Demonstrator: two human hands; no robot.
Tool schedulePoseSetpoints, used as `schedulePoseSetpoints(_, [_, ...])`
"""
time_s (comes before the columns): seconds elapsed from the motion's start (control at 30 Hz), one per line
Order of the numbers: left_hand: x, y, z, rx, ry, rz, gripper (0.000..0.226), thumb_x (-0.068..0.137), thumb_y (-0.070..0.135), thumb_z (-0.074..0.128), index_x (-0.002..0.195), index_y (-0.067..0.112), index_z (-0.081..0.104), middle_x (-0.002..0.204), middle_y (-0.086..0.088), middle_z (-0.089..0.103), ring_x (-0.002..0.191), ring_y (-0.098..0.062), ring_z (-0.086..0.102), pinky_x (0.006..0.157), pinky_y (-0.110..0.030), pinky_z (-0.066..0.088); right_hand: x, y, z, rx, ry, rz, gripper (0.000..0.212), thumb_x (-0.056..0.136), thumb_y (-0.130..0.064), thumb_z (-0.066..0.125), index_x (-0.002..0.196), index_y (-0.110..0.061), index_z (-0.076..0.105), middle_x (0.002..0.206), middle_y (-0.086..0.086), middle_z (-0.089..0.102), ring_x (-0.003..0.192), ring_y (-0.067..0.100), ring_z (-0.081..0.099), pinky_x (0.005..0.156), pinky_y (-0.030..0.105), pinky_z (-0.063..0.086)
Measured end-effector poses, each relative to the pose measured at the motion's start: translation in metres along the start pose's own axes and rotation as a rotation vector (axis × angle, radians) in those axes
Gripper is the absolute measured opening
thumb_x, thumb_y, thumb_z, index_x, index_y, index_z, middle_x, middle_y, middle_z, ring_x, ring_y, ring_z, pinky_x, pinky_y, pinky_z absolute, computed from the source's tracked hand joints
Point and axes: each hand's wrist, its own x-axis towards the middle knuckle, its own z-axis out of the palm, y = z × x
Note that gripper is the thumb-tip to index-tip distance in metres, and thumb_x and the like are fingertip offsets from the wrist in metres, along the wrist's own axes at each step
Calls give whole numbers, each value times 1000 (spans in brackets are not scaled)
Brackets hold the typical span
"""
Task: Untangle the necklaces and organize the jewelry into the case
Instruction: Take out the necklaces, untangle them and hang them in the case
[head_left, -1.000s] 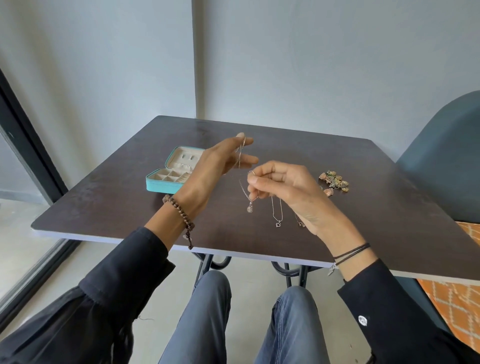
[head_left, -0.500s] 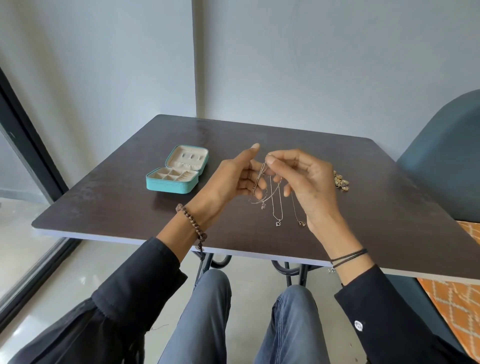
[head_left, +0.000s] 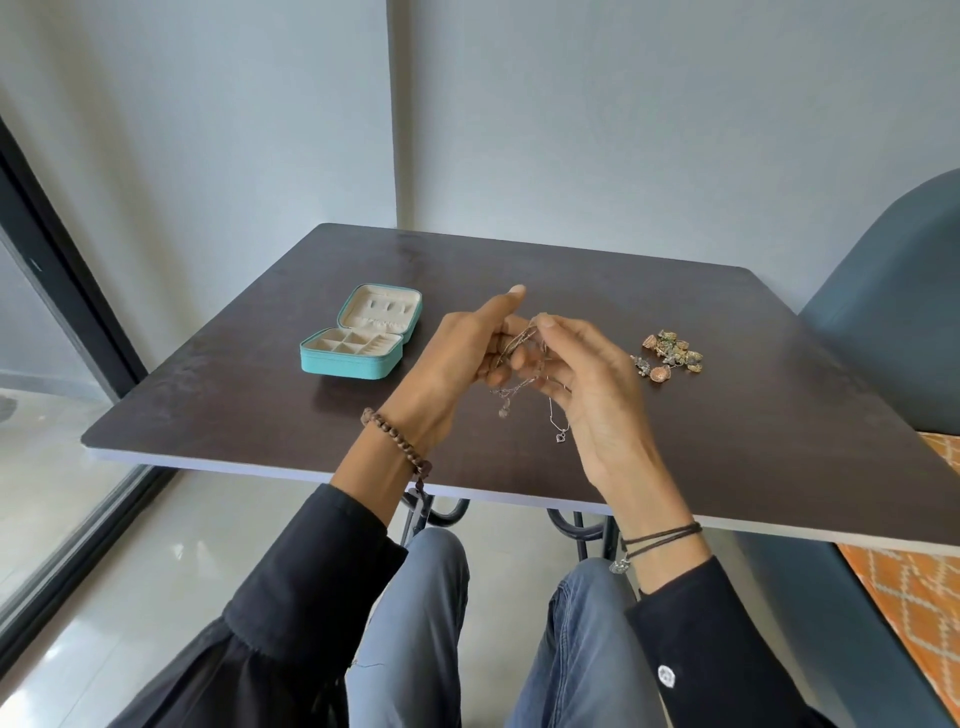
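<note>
Above the near edge of the table (head_left: 753, 441), both hands are raised close together with the tangled necklaces (head_left: 514, 387) between them. The left hand (head_left: 452, 374) has its lower fingers curled round the bunched chains while its forefinger points up and away. The right hand (head_left: 597, 400) pinches a strand narrowly between thumb and fingertip at the top of the bunch. Two pendants hang beneath, one a small heart pendant (head_left: 561, 438), dangling just over the table top.

Further back, toward the left edge, the teal case (head_left: 363, 358) lies open, and its compartments look bare. Toward the right edge sits a pile of earrings (head_left: 670, 356), well apart from the case.

The untangling seems to be in hand and nothing is stowed yet. The likely trouble is a hard pull: thin chains drawn apart against a knot would tighten it, or snap a link. A loosened pinch could also drop the bunch, and the strands would snarl afresh.
</note>
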Motion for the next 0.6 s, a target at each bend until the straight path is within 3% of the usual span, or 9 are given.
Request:
schedulePoseSetpoints(0.2, [1,5,0,5,36,43,41,99,40,56,82,4,66,68,-11,54,51,-15,40,58,-27,36,3,-8,3,66,-42,28,23,93,-13,72,112,-1,69,82,15,64,65,17,53,66,28,51])
schedulePoseSetpoints(0.37, [5,12,-3,-24,93,72,34,99,36,58,79,11,69,62,-5,55,50,-14,41,54,-21,39,7,-17,-2,14,-77,8,15,94,-9,70,108,-6,71,79,6,66,61,16,50,62,27,47])
schedulePoseSetpoints(0.6, [7,19,-5,-52,66,63,44,101,38,53,91,1,74,59,-3,56,49,-14,47,53,-20,43,5,-14,-8,-48,-182,11,31,91,-3,71,122,-4,65,87,12,68,71,20,59,69,28,51])
